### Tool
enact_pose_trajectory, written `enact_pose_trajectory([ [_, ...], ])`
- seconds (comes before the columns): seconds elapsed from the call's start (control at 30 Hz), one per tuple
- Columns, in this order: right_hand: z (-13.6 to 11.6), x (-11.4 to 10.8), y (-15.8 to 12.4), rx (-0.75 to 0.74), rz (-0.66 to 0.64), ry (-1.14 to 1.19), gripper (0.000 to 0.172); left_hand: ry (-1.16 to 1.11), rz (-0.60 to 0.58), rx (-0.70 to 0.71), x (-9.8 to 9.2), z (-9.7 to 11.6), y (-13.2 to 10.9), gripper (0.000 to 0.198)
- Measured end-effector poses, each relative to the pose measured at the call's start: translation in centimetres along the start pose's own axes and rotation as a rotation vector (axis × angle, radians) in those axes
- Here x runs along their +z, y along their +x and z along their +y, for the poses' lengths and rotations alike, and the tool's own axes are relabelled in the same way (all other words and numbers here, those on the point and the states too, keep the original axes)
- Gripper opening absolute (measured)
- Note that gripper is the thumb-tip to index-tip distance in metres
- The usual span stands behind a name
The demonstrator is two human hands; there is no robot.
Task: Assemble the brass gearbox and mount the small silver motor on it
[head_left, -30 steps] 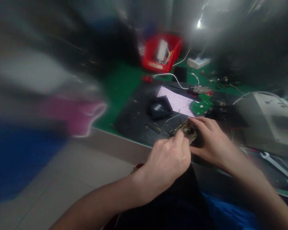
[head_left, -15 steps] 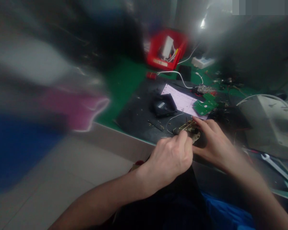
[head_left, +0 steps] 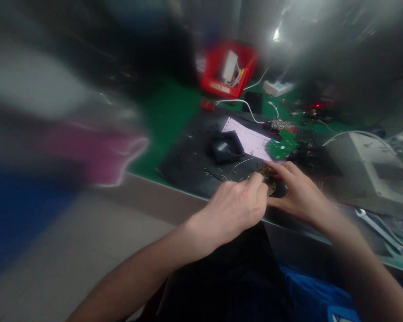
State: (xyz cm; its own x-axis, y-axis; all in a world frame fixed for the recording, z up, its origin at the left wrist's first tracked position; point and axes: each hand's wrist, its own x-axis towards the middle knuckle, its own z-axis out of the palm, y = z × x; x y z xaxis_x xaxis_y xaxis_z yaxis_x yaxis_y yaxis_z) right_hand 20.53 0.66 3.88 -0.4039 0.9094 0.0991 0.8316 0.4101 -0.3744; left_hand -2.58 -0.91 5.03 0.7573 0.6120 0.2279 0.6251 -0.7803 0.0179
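My left hand is curled into a loose fist, its thumb and forefinger pinched on the near end of a small brass-coloured circuit part. From the right, my right hand wraps its fingers over the same part and holds it down at the front edge of the black work mat. A thin white wire loops out of the part across the mat. Most of the part is hidden under the two hands.
A black device, a white paper sheet and a green circuit board lie behind the hands. A red bin stands at the back. A grey machine and a wrench are at the right. The left side is blurred.
Both hands have closed in over the brass part, which now shows less. The view has shifted slightly; the hands stay at the mat's front edge.
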Motion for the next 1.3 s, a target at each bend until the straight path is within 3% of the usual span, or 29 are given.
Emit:
enact_pose_trajectory([
  [0.37,0.1,0.2,0.0,0.039,-0.022,0.001,0.086,-0.002,0.011,0.012,0.3,-0.9,0.2,0.018],
  [0.63,0.5,0.3,0.2,0.049,-0.043,0.021,0.092,-0.111,0.126,-0.059,1.8,-1.3,0.4,0.022],
  [0.83,0.8,-0.1,0.4,0.060,-0.077,0.065,0.091,-0.039,0.070,0.048,0.7,-2.3,1.4,0.016],
  [1.0,0.5,-0.3,0.7,0.131,-0.133,0.089,0.093,-0.233,0.089,0.003,1.4,-3.3,1.3,0.023],
  [1.3,0.2,-0.8,0.8,0.136,-0.164,0.129,0.078,-0.227,0.077,0.096,0.8,-4.1,1.9,0.020],
])
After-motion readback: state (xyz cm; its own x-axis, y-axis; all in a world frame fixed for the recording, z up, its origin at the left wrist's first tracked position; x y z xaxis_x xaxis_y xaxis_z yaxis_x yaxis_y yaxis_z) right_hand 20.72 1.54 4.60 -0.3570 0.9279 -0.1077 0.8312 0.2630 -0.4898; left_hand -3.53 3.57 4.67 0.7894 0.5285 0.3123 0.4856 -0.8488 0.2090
